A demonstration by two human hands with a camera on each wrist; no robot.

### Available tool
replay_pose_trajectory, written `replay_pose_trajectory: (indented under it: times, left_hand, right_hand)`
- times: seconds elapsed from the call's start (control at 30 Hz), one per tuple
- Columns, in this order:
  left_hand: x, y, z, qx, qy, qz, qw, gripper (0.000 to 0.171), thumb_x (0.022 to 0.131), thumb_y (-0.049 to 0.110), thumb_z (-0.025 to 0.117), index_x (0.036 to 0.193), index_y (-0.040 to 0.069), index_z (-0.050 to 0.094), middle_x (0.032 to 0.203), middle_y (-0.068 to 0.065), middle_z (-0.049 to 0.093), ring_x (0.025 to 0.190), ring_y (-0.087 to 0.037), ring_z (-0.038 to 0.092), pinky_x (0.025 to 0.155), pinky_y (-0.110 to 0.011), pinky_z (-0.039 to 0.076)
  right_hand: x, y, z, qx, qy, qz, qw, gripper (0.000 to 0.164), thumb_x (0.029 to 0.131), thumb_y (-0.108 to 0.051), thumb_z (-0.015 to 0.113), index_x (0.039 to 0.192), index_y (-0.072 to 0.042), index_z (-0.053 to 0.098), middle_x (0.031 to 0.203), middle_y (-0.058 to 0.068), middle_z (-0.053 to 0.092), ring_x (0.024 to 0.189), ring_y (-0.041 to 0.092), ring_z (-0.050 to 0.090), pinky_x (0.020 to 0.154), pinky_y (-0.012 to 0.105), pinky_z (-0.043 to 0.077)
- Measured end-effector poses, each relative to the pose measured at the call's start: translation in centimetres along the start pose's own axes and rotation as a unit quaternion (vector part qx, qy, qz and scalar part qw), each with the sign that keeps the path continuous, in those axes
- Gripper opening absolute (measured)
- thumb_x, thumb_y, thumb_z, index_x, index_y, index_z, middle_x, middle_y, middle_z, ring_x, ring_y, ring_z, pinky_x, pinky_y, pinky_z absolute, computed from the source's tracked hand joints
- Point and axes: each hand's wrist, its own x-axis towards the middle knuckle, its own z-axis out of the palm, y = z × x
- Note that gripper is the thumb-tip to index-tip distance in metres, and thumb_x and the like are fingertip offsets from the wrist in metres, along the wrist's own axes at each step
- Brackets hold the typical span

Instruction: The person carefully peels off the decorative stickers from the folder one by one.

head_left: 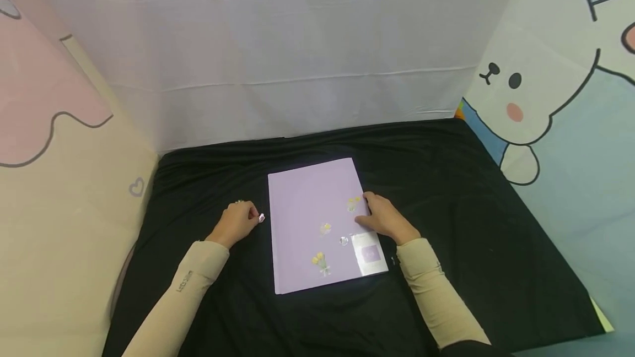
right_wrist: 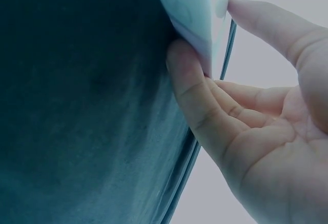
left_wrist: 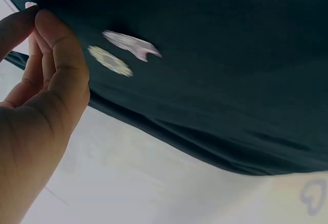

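Note:
A lilac book with flower stickers on its cover lies flat on the black cloth. Left of it, my left hand pinches a small shiny sticker between thumb and fingertip, just off the book's left edge. In the left wrist view that piece shows only as a whitish bit at the fingertips. My right hand holds the book's right edge, its thumb on the cover and its fingers at the edge. The right wrist view has the fingers against the book's side.
Beyond my left hand, a pale pink cutout and a yellowish oval piece lie on the cloth. Yellow flower stickers, a clear round sticker and a white-framed square are on the cover. A white curtain hangs behind.

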Motion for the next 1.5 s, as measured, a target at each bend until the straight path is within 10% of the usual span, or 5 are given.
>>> replay_pose_trajectory:
  times: [0.77, 1.2, 1.5]
  left_hand:
    - [-1.0, -1.5, -1.5, 0.009, 0.029, -0.007, 0.9995, 0.007, 0.091, 0.006, 0.065, 0.089, 0.001, 0.069, 0.076, -0.007, 0.064, 0.06, -0.02, 0.055, 0.057, -0.037, 0.048]
    - [0.9, 2.8, -0.4, 0.001, 0.008, 0.006, 1.0, 0.013, 0.093, 0.012, 0.068, 0.098, 0.001, 0.071, 0.085, -0.009, 0.067, 0.068, -0.021, 0.059, 0.064, -0.039, 0.053]
    - [4.1, 7.7, 2.9, 0.012, 0.017, 0.056, 0.9982, 0.012, 0.09, 0.013, 0.068, 0.095, 0.004, 0.074, 0.086, -0.007, 0.067, 0.078, -0.022, 0.062, 0.072, -0.039, 0.054]
  right_hand:
    - [0.0, 0.3, -0.1, 0.015, 0.003, 0.0, 1.0, 0.07, 0.091, -0.016, 0.073, 0.146, 0.008, 0.037, 0.136, 0.028, 0.052, 0.12, 0.039, 0.055, 0.099, 0.053, 0.045]
    - [-0.2, 0.2, 0.0, 0.008, 0.007, 0.0, 1.0, 0.068, 0.091, -0.017, 0.073, 0.145, 0.008, 0.039, 0.135, 0.027, 0.053, 0.118, 0.038, 0.056, 0.099, 0.052, 0.045]
    - [-0.2, -0.1, 0.1, 0.014, 0.007, 0.001, 1.0, 0.069, 0.091, -0.016, 0.073, 0.146, 0.007, 0.038, 0.137, 0.027, 0.052, 0.119, 0.037, 0.055, 0.1, 0.053, 0.045]
